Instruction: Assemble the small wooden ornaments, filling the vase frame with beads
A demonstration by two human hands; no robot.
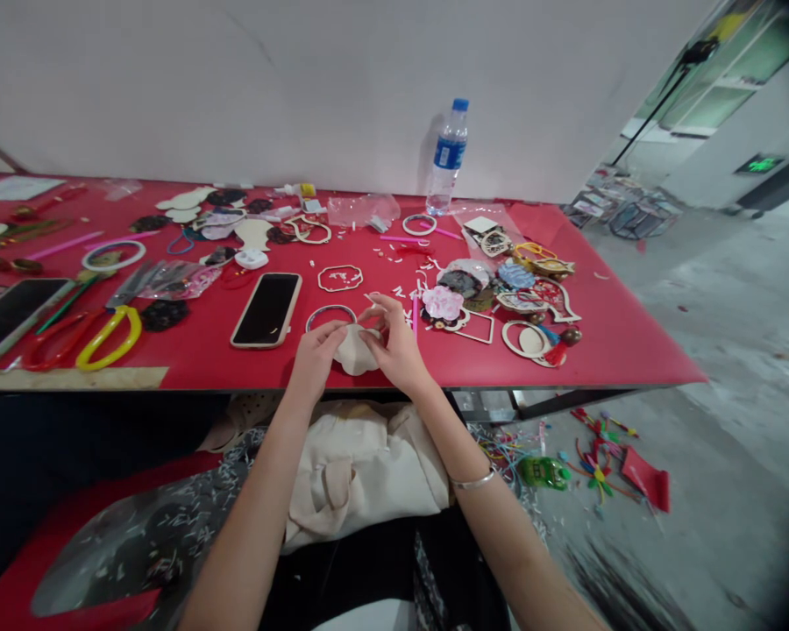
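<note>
Between my hands, at the front edge of the red table, is a pale scalloped flat piece (pixel 355 355). My left hand (pixel 319 350) pinches its left upper edge, and my right hand (pixel 394 340) grips its right side with the fingers bent over the top. What it is made of I cannot tell. Just behind the hands lies a round ring frame (pixel 330 312), partly hidden by my left fingers. A small wooden outline frame (pixel 340 278) rests farther back. Left of my hands a phone (pixel 266 310) lies face up.
Yellow-handled scissors (pixel 110 338) and a second phone (pixel 17 315) lie on the left. A water bottle (pixel 448 158) stands against the wall. Right of my hands are a pink fabric flower (pixel 443 302), several wooden frames and white scraps. A green bottle (pixel 544 473) lies on the floor.
</note>
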